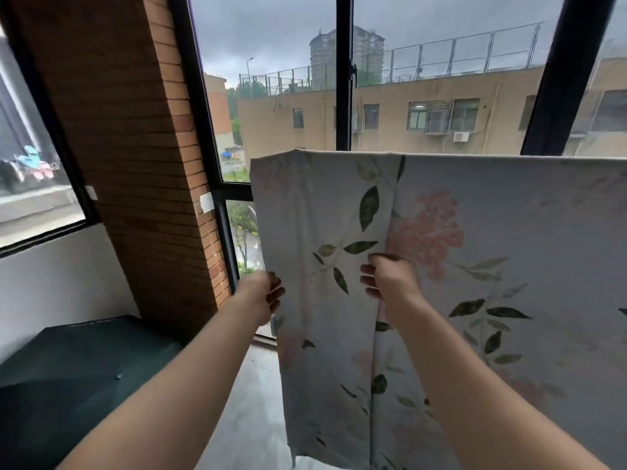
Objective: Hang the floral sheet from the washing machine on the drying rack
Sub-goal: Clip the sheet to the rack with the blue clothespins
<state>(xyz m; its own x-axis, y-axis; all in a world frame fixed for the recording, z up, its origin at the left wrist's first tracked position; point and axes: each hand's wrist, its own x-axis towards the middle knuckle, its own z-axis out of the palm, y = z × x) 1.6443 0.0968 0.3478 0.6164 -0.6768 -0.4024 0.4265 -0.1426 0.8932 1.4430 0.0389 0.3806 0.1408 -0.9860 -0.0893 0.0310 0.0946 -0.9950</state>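
Observation:
The floral sheet (492, 239), pale with pink flowers and green leaves, hangs down from a straight top line at mid height and fills the right half of the view. The rack bar under that fold is hidden by the cloth. My left hand (266, 295) pinches the sheet's left edge. Further right, my right hand (388, 278) grips a vertical fold of the cloth, fingers curled into it. The washing machine is out of view.
Tall black-framed windows (344, 96) stand right behind the sheet. A brick pillar (146, 157) rises at the left. A dark green covered surface (78, 378) lies at the lower left, and grey floor tiles (251, 408) show below the sheet's left edge.

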